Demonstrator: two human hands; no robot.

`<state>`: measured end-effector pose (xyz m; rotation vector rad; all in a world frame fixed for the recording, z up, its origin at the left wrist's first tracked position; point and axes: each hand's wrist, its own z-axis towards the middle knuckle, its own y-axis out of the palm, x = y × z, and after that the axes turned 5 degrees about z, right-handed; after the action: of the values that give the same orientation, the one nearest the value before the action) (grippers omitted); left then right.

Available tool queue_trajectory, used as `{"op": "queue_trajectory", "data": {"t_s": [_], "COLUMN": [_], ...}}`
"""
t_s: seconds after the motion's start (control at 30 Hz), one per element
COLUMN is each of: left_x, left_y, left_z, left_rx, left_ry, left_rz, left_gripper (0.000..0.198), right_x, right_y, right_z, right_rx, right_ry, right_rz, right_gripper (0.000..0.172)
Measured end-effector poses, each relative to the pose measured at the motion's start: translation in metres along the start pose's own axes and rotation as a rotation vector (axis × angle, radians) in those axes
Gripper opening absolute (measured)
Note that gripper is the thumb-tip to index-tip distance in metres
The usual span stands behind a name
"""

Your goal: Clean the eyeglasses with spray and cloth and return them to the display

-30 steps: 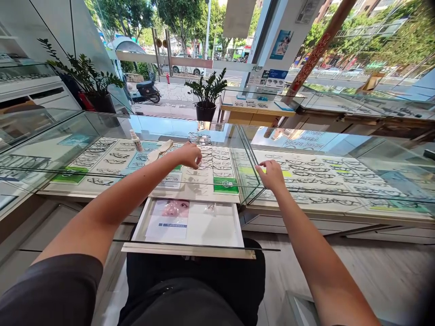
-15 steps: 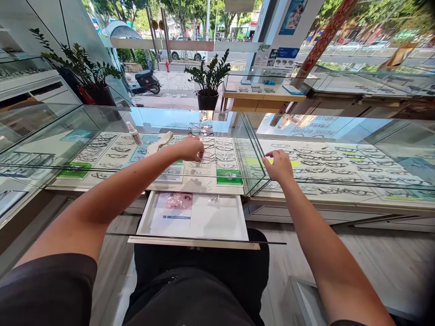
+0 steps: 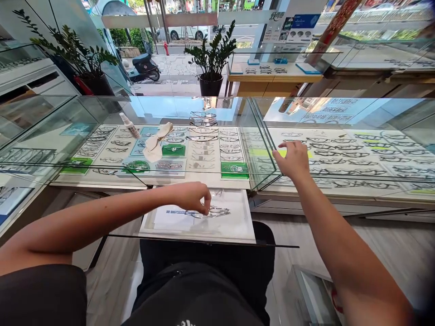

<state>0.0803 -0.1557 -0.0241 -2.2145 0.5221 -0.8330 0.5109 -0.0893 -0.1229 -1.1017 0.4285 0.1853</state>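
My left hand [image 3: 194,198] is closed in a pinch on a pair of eyeglasses [image 3: 219,211], held above the white pull-out drawer [image 3: 234,228]. A sheet of paper [image 3: 171,220] lies inside the drawer, partly covered by my hand. To the right, my right hand [image 3: 294,160] is raised by the vertical edge of the glass showcase [image 3: 267,149], thumb and fingers apart and nothing between them. Whether it touches the glass I cannot tell. Several eyeglass frames [image 3: 204,138] stand in a column behind the drawer.
A spray bottle [image 3: 129,126] and a beige cloth [image 3: 157,142] are on the showcase near a green case [image 3: 173,150]. More rows of eyeglasses [image 3: 343,156] fill the right-hand showcase. A potted plant [image 3: 211,63] stands beyond the glass. My legs are below the drawer.
My left hand has come back and down from the eyeglass rows to above the drawer, now with eyeglasses in it. My right hand stays by the glass edge. The view has tilted downward.
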Motion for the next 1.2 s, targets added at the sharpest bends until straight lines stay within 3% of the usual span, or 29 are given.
{"op": "queue_trajectory", "data": {"t_s": [0.07, 0.13, 0.23, 0.37, 0.57, 0.93, 1.1, 1.2], "left_x": [-0.018, -0.040, -0.076, -0.115, -0.145, -0.163, -0.158, -0.153], "left_y": [0.023, 0.041, 0.054, 0.042, 0.023, 0.039, 0.037, 0.031], "left_z": [0.020, 0.044, 0.083, 0.129, 0.172, 0.200, 0.193, 0.183], "left_rx": [0.059, 0.200, 0.421, 0.564, 0.591, 0.525, 0.502, 0.504], "left_ry": [0.004, 0.006, -0.079, -0.148, -0.176, -0.110, -0.093, -0.071], "left_rz": [0.038, 0.130, 0.309, 0.449, 0.449, 0.424, 0.425, 0.424], "left_gripper": [0.009, 0.008, 0.020, 0.027, 0.030, 0.031, 0.029, 0.039], "right_x": [0.000, 0.001, 0.001, -0.001, -0.002, -0.001, -0.003, -0.005], "right_y": [0.000, -0.001, -0.003, -0.007, -0.011, -0.013, -0.016, -0.018], "right_z": [0.000, 0.001, 0.001, -0.001, -0.004, -0.007, -0.008, -0.007], "right_rx": [-0.015, -0.033, -0.050, -0.073, -0.062, -0.045, -0.066, -0.081], "right_ry": [0.025, 0.037, 0.037, 0.050, 0.026, 0.025, 0.042, 0.059], "right_rz": [-0.015, -0.012, -0.006, -0.020, -0.010, -0.017, -0.014, -0.012], "right_gripper": [0.050, 0.051, 0.050, 0.049, 0.048, 0.043, 0.045, 0.045]}}
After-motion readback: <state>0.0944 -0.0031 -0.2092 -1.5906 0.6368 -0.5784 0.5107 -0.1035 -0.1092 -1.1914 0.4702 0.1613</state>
